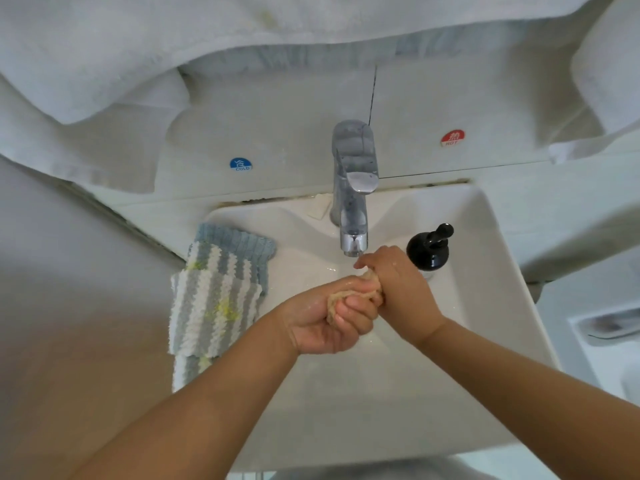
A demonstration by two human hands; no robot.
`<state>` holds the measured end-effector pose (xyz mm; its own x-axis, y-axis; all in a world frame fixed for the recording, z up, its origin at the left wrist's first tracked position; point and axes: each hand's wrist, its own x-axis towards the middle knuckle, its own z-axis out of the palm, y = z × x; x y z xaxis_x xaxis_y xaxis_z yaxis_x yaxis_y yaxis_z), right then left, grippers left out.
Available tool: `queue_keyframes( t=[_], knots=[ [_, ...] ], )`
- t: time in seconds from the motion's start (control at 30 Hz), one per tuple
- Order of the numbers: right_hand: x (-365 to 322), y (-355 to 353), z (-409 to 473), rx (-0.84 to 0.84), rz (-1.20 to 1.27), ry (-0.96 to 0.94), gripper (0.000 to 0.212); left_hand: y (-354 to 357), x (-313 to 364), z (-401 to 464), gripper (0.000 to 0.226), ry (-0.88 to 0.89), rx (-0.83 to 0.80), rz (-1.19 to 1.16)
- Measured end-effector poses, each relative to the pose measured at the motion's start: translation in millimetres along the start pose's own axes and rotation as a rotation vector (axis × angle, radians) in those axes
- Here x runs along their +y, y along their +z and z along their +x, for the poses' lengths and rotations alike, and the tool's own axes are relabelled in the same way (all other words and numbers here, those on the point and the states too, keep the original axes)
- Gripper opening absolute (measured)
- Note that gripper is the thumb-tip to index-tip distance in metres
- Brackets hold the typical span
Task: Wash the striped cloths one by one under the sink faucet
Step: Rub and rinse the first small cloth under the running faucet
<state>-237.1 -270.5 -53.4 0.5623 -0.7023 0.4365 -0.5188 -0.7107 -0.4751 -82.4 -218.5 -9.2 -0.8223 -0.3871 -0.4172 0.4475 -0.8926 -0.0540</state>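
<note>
Head view: both the left hand (pixel 327 322) and right hand (pixel 398 285) wring a beige wet cloth (pixel 346 297) below the chrome faucet (pixel 353 202); grey-and-white striped cloths (pixel 211 306) left of it seemingly await washing.

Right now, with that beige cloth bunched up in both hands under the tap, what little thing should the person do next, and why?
Probably finish the twist and set it aside. Both the left hand and the right hand grip the wadded beige cloth just below the faucet, over the sink, as if wringing it. The striped cloths on the left rim show yellow stains and look unwashed.
</note>
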Motion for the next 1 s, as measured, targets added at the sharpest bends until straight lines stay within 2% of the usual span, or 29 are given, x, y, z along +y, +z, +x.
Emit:
queue_keyframes(
  t=[0.07, 0.13, 0.2, 0.3, 0.37, 0.47, 0.53, 0.6, 0.67, 0.77, 0.87, 1.0],
  knots=[
    [6, -5, 4, -0.109, -0.03, -0.129, 0.011, -1, 2, -9, 0.02, -0.019, 0.087, 0.242],
    [9, -11, 6, -0.26, -0.095, -0.241, 0.027, -1, 1, -18, 0.019, -0.04, 0.256, 0.564],
    [8, -15, 8, -0.485, -0.169, -0.268, 0.04, 1, 3, -21, 0.022, -0.071, 0.472, 0.897],
    [-8, -18, 13, -0.859, -0.213, -0.029, 0.031, 2, 11, -16, 0.015, -0.156, 0.789, 1.572],
    [-18, -19, 18, -0.948, -0.1, 0.208, 0.024, 3, 12, -10, 0.009, -0.122, 0.933, 2.017],
    [-20, -23, 27, -1.052, 0.138, 0.417, 0.035, 0, 8, -4, 0.019, 0.04, 1.144, 2.349],
    [-17, -28, 32, -1.187, 0.343, 0.576, 0.033, -6, 6, -1, 0.02, 0.185, 1.176, 2.508],
    [-13, -33, 34, -1.327, 0.603, 0.784, 0.026, -13, 4, -2, 0.023, 0.432, 1.13, 2.69],
    [-8, -33, 31, -1.413, 0.868, 0.945, 0.029, -17, 4, -6, 0.039, 0.506, 1.076, 2.772],
    [-3, -32, 24, -1.48, 1.095, 1.038, 0.035, -25, 4, -6, 0.041, 0.579, 1.039, 2.802],
    [0, -32, 24, -1.514, 1.167, 1.066, 0.031, -19, 4, -6, 0.039, 0.61, 1.021, 2.792],
    [2, -27, 28, -1.508, 1.036, 1.074, 0.03, -27, 4, -7, 0.047, 0.598, 0.895, 2.832]
  ],
)
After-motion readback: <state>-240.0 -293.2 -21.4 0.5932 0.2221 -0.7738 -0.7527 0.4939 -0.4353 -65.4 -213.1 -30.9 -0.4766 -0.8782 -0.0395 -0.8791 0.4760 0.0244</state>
